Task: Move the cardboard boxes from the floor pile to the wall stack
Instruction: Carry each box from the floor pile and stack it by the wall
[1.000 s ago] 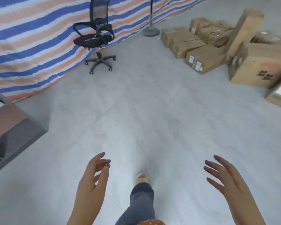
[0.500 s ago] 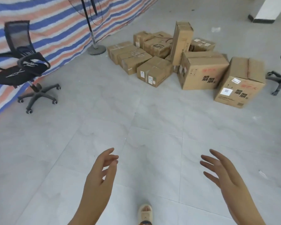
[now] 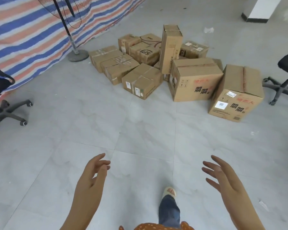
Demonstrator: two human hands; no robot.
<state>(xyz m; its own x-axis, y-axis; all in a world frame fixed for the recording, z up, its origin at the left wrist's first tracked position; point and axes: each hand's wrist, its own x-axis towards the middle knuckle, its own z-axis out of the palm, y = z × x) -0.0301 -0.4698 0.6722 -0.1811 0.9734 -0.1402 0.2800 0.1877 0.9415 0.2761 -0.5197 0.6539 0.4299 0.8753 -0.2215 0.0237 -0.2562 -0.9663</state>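
While the left hand (image 3: 91, 178) and right hand (image 3: 223, 176) hang empty with fingers loosely spread, well short of the boxes (image 3: 173, 68) piled on the floor (image 3: 90, 130) ahead, the sensible approach is to walk close, squat, and grip one box by opposite sides.

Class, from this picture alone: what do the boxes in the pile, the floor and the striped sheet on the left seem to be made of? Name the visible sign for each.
Boxes: brown cardboard, matt, with folded flaps, tape seams and printed labels.
Floor: large grey tiles, probably ceramic or stone-look; thin joint lines, marbled pattern, slight sheen.
Striped sheet: likely woven plastic tarpaulin; blue, white and orange stripes, hanging in soft creases.
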